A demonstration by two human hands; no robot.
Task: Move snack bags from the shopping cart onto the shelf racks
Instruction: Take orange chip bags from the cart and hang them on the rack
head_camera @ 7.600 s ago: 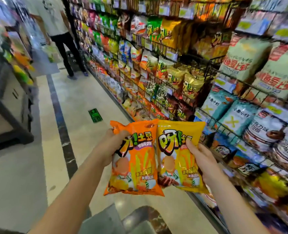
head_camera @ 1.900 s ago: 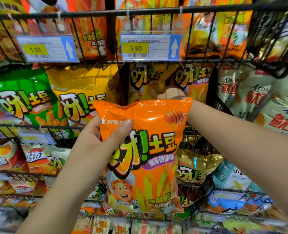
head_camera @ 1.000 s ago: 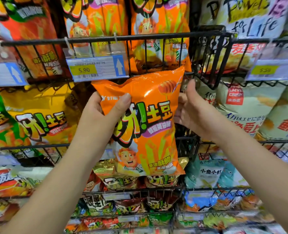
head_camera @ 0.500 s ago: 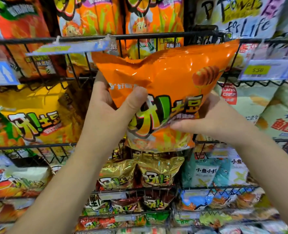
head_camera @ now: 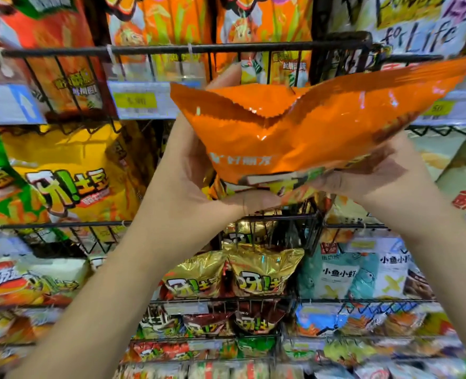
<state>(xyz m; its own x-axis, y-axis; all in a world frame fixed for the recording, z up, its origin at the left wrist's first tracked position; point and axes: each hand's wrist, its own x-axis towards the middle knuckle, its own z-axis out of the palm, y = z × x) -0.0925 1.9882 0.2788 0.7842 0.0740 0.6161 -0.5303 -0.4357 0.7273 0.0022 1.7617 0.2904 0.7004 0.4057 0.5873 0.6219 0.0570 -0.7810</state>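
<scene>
The orange snack bag (head_camera: 294, 132) is now tipped almost flat, with its crimped top edge toward the camera. Half a second ago it still showed its front, and it was held lower. The left hand (head_camera: 196, 181) holds it at 8 o'clock and the right hand (head_camera: 376, 176) at 4 o'clock, each grip closed on the bag's lower part. I judge that the bag is going over the rail of the upper wire rack (head_camera: 199, 49) at 12 o'clock, where similar orange bags (head_camera: 155, 28) stand. Yellow bags (head_camera: 70, 173) lie at 9 o'clock and gold bags (head_camera: 253, 272) at 6 o'clock, on lower racks. The room is a shop aisle of full wire shelves.
</scene>
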